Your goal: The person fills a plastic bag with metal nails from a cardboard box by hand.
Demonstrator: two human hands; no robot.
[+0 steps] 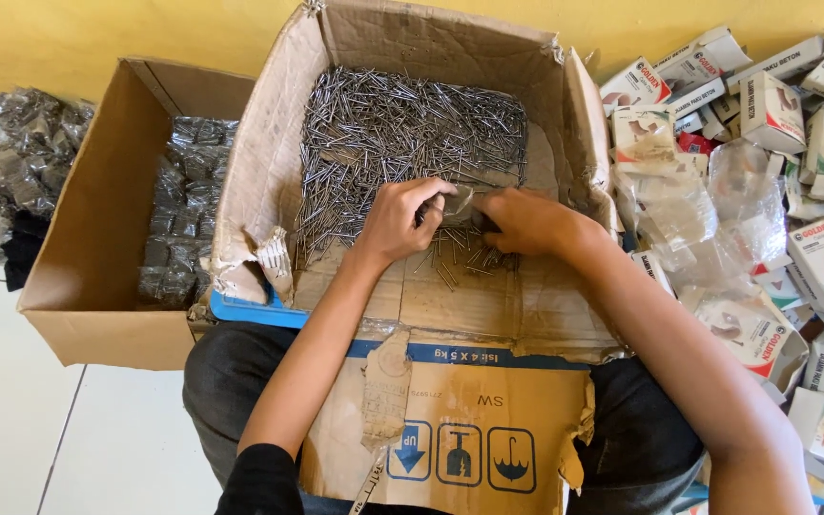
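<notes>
A torn cardboard box (269,124) rests on my lap, its floor covered by a heap of loose steel nails (402,124). My left hand (402,219) and my right hand (526,221) meet at the box's middle, over a few scattered nails. Between them they pinch a small clear plastic bag (458,203); the left fingers grip its left edge and the right fingers its right edge. Whether any nails are inside the bag is hidden by the fingers.
A second open carton (97,286) at my left holds packed bags of nails (178,210). More filled bags (11,162) pile at the far left. Small printed cartons (774,110) and empty clear bags (708,219) lie heaped at my right. White floor tiles show below left.
</notes>
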